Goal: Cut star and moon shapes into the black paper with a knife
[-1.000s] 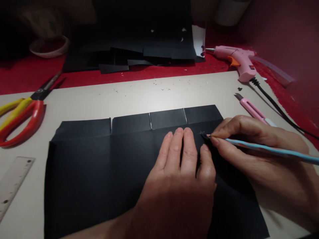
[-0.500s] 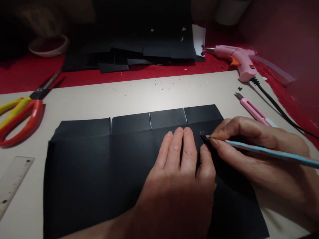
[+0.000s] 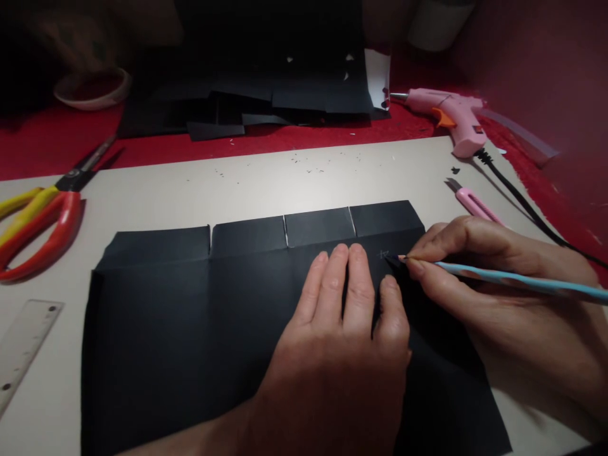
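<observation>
Two bare hands work over one large black paper sheet (image 3: 190, 342) that lies flat on the beige desk (image 3: 294, 183), near its front edge. Four short flaps, parted by three cuts, run along the sheet's far edge. The left hand (image 3: 337, 354) lies palm down on the sheet right of its middle, fingers straight and close together, gripping nothing and only pressing the paper. The right hand (image 3: 503, 297) rests on the sheet's right edge, its thumb and fingers pinched tight round one light-blue pencil with pink stripes (image 3: 513, 282). The pencil's tip touches the sheet just beyond the left fingertips, at a faint small pencil mark too tiny to read.

One pair of scissors with red and yellow handles (image 3: 42, 221) lies at the desk's left edge, blades closed and pointing toward the far side. One clear plastic ruler (image 3: 23, 345) lies at the front left corner; its markings are too blurred to read. One pink utility knife (image 3: 472, 201) lies near the right edge, just beyond the right hand. Beyond the desk's far edge, on red cloth, one pink glue gun with an orange trigger (image 3: 451, 117) lies on its side, its black cord (image 3: 522, 202) trailing along the right edge. One heap of black paper offcuts (image 3: 266, 95) sits beyond the far edge's middle, and one roll of tape (image 3: 92, 88) beyond the far left corner.
</observation>
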The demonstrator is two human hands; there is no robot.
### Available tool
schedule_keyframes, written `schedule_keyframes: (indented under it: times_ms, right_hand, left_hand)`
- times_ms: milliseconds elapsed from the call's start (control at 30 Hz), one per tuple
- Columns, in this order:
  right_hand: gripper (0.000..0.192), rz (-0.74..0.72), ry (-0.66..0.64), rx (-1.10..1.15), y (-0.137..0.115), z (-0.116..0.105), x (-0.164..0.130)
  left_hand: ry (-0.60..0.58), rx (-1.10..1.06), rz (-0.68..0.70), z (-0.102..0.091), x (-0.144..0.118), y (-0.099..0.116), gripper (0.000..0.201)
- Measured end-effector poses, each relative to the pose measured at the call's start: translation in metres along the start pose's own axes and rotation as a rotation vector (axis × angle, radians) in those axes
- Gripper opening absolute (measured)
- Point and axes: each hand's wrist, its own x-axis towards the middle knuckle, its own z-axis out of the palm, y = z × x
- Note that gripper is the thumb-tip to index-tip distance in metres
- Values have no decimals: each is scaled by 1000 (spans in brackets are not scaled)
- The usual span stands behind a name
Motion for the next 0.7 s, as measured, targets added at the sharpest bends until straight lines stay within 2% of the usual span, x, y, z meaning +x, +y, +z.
schedule_keyframes:
  times_ms: [267, 700]
  right_hand:
    - [10, 12, 17, 33, -3, 4, 2]
    - [11, -49, 36, -37, 0, 4, 1]
  left_hand:
    - [14, 9, 5, 1, -1, -1, 39]
    - [34, 12, 2, 1, 0, 0, 37]
